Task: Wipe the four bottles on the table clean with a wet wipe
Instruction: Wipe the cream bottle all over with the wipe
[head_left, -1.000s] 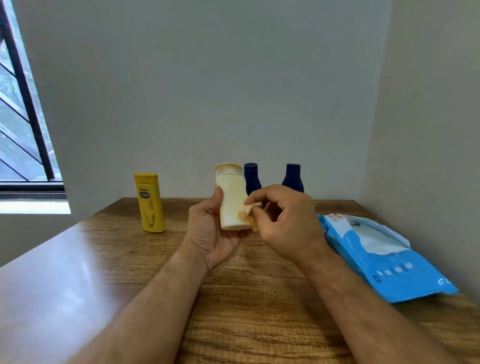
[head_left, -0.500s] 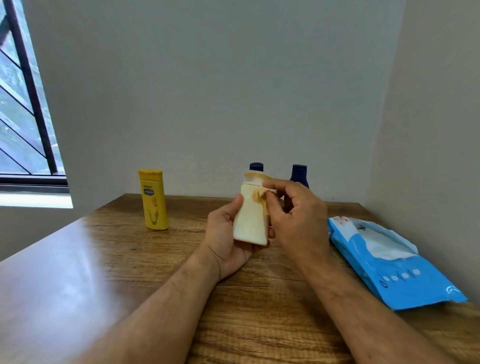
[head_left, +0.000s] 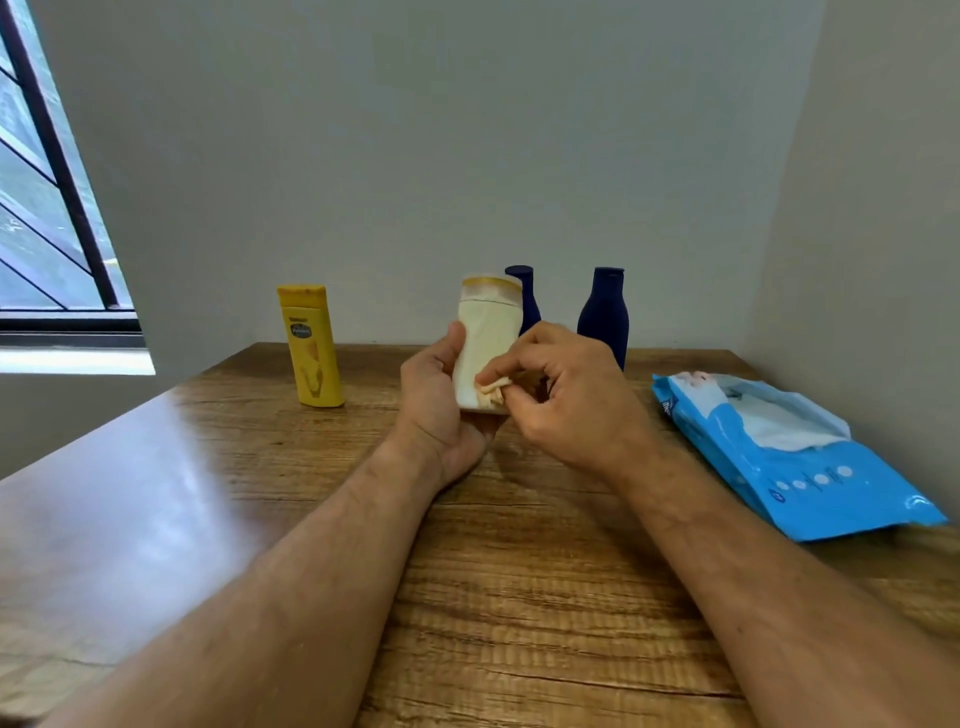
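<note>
Cream plastic, smudged with an orange-brown tint at the cap, is what the cream bottle shows as it stands upright above the wooden table, gripped from the side and below by the left hand, thumb up its left face; the right hand pinches a small crumpled wet wipe, itself stained yellowish, and presses it against the lower front of that bottle; the step in hand looks to be the wiping of this one bottle, low on its body; the yellow bottle stands upright to the left, well apart, and two dark blue bottles stand at the back by the wall, one of them half hidden behind the cream bottle; whether any of these is already clean cannot be told; the blue wipe pack lies on the right with its flap open and white tissue showing; next, I judge, the bottle needs turning in the left hand so the wipe reaches its other faces and the tinted cap rim; with the wipe so soiled, a fresh one from the pack may be wanted.
</note>
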